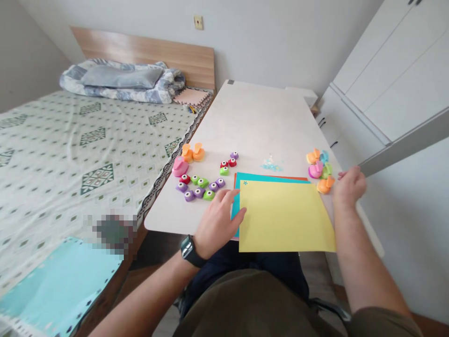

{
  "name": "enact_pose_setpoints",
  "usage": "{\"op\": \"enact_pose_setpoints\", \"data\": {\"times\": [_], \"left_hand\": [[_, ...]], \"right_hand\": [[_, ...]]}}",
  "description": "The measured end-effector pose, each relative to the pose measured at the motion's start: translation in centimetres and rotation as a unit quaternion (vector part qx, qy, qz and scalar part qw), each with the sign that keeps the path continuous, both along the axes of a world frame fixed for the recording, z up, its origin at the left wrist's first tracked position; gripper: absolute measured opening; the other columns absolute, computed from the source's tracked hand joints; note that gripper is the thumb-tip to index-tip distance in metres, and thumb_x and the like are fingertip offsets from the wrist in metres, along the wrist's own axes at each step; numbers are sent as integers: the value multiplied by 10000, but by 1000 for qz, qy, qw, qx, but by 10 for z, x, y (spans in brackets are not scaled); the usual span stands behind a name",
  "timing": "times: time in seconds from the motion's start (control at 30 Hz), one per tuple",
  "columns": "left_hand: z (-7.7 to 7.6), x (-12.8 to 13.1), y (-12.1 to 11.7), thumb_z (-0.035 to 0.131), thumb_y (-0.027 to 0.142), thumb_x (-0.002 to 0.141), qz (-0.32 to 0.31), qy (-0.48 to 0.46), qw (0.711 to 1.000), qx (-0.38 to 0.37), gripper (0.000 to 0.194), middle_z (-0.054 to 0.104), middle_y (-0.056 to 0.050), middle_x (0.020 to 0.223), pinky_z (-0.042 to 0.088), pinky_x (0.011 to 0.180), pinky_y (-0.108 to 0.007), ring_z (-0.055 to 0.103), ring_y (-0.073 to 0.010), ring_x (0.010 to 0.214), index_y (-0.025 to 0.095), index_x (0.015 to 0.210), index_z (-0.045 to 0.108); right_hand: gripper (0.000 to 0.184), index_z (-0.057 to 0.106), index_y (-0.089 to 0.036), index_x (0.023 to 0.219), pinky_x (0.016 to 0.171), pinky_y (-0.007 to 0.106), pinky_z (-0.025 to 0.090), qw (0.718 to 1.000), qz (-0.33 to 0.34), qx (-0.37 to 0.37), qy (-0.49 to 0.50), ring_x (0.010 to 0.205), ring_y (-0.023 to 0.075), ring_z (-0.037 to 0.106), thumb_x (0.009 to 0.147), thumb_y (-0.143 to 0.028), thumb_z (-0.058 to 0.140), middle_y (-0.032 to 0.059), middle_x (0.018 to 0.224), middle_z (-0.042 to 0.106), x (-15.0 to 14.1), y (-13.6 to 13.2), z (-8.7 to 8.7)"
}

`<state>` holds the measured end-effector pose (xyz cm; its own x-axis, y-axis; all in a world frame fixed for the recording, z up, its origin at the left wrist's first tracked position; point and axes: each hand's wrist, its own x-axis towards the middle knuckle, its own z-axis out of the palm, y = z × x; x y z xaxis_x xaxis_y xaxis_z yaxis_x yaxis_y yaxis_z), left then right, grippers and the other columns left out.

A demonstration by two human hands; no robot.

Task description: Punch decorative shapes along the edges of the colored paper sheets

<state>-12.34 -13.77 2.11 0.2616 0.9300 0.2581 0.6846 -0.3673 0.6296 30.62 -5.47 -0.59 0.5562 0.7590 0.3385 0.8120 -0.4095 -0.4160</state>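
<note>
A yellow paper sheet (284,216) lies on top of a teal sheet (242,180) and an orange sheet (280,177) at the near edge of the white table (252,121). My left hand (219,220) rests flat on the left edge of the stack, fingers spread, thumb touching the yellow sheet. My right hand (348,186) sits at the stack's right corner, fingers curled, beside an orange punch (324,185); I cannot see anything in it. Several small craft punches (199,187) in purple, green and red lie left of the paper.
Larger pink and orange punches (189,157) sit at the table's left edge; another coloured cluster (318,164) sits at the right. Punched paper scraps (271,164) lie behind the stack. A bed (70,154) runs along the left, white cabinets (393,79) on the right.
</note>
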Motion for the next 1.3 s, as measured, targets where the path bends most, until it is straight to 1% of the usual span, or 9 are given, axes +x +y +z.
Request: {"op": "enact_pose_setpoints", "data": {"times": [0.1, 0.17, 0.23, 0.3, 0.6, 0.83, 0.93, 1.07, 1.3], "left_hand": [[-4, 12, 4, 673, 325, 929, 4, 14, 1000, 3, 478, 613, -124, 1280, 591, 938, -488, 668, -298, 1124, 262, 1377, 520], [-6, 19, 7, 693, 338, 914, 7, 22, 1000, -2, 506, 614, -124, 1278, 577, 968, -506, 668, -308, 1125, 257, 1380, 514], [-9, 24, 9, 726, 359, 890, 13, 29, 999, -12, 558, 615, -124, 1268, 569, 982, -513, 666, -316, 1128, 254, 1391, 505], [-13, 27, 11, 762, 373, 858, 18, 33, 999, -23, 611, 616, -129, 1258, 569, 983, -513, 668, -322, 1122, 254, 1397, 500], [-30, 25, 16, 815, 418, 800, 22, 32, 999, -19, 622, 637, -120, 1245, 575, 929, -502, 681, -331, 1091, 269, 1339, 545], [-33, 24, 17, 822, 413, 792, 20, 24, 1000, 1, 610, 644, -109, 1212, 578, 887, -484, 684, -326, 1071, 285, 1327, 558], [-33, 24, 17, 813, 421, 802, 22, 29, 999, -6, 601, 643, -106, 1213, 574, 891, -479, 680, -327, 1084, 276, 1326, 555], [-33, 24, 18, 806, 438, 808, 21, 33, 999, -11, 593, 646, -105, 1217, 571, 891, -476, 680, -326, 1083, 274, 1323, 560], [-33, 23, 18, 805, 434, 804, 25, 29, 999, -2, 593, 655, -98, 1232, 568, 873, -456, 684, -319, 1078, 281, 1324, 564]], "right_hand": [[554, 555, -171, 1100, 870, 435, 449, 993, -86, 75, 20, 1033, 322, 631, 1039, -492, 107, 228, 1081, 674, 2, 3, -5], [376, 551, -221, 1006, 880, 413, 472, 988, -100, 109, 40, 975, 297, 645, 980, -557, 384, 144, 1014, 687, 0, 5, -5], [344, 537, -239, 984, 874, 410, 489, 988, -89, 106, 69, 897, 277, 648, 864, -557, 593, 79, 940, 675, -2, 4, -3], [397, 524, -244, 1022, 861, 414, 495, 990, -70, 81, 89, 863, 266, 646, 796, -533, 675, 50, 906, 661, -2, 1, 2], [559, 515, -244, 1118, 751, 418, 475, 991, 1, -126, 43, 888, 330, 672, 673, -465, 772, 76, 890, 702, 7, -14, 22], [429, 580, -247, 1070, 763, 406, 495, 995, -2, -94, 21, 882, 305, 686, 707, -409, 740, 79, 938, 721, 24, -23, 26], [462, 571, -248, 1120, 773, 393, 483, 997, -15, -79, 7, 900, 288, 674, 709, -371, 743, 75, 1003, 723, 48, -10, 32], [474, 573, -229, 1167, 777, 359, 458, 996, -19, -90, 0, 863, 243, 642, 721, -275, 731, 69, 1005, 709, 76, 25, 39], [400, 617, -204, 1127, 758, 325, 426, 991, 6, -136, 5, 815, 198, 586, 759, -295, 746, 82, 996, 687, 94, 72, 35]]}}
